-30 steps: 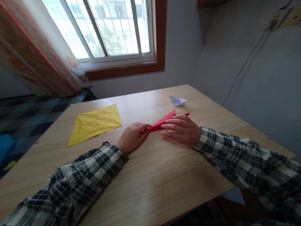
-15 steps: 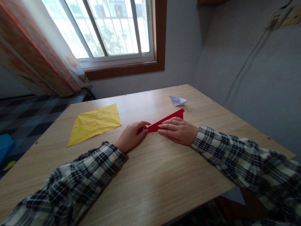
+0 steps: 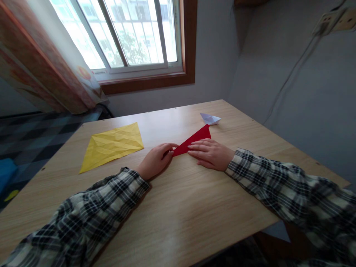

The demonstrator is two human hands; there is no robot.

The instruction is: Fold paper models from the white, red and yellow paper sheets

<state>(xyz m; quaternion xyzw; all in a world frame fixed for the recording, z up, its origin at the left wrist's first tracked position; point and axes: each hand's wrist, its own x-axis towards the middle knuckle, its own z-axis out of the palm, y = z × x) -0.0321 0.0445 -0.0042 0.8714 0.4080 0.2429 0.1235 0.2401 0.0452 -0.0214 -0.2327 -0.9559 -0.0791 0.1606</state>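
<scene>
A red folded sheet of paper (image 3: 194, 139), narrow and pointed at its left end, lies on the wooden table between my hands. My left hand (image 3: 158, 159) pinches that left tip between thumb and fingers. Across the paper's lower right part lies my right hand (image 3: 211, 152), its fingers stretched out flat and pointing left. These fingers cover part of the near edge. The paper's far right corner reaches close to a small white paper boat (image 3: 210, 119) standing behind it.
A creased yellow sheet (image 3: 112, 146) lies flat on the table (image 3: 167, 207) at the left. A pale paper triangle (image 3: 278, 231) shows below the table's near right edge. Beyond the table are a window (image 3: 133, 37) and a curtain (image 3: 55, 55).
The red paper's right end has swung away from me and left, and its shape looks wider. My right hand's fingers are flatter. The left hand has barely moved.
</scene>
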